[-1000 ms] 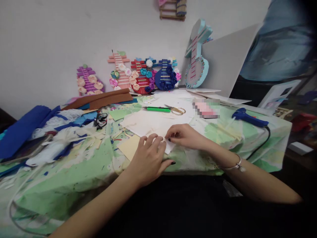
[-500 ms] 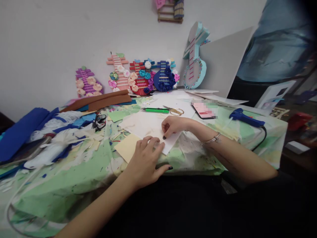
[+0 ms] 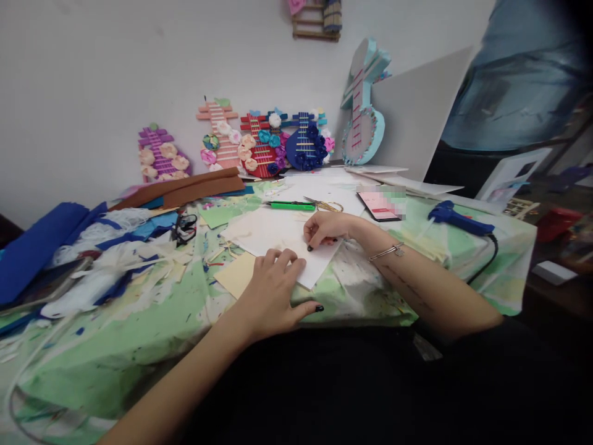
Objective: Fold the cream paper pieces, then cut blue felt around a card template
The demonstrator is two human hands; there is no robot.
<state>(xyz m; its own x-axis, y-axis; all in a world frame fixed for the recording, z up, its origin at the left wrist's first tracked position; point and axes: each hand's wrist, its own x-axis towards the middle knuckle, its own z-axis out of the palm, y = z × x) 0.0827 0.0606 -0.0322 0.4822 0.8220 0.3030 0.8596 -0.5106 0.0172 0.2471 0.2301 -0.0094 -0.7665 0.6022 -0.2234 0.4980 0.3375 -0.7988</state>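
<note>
The left hand (image 3: 273, 289) is palm down, thumb spread apart, reaching onto the white paper (image 3: 319, 270) on the table (image 3: 152, 337). The right hand (image 3: 328, 227) curls over it; whether it pinches anything, I cannot tell.

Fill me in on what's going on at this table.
Someone's left hand is spread, with its fingertips at the white paper. The right hand is curled over the same paper; whether it pinches anything is unclear. Just beyond lie a green tool and scissors, with a blue glue gun off to the right.
</note>
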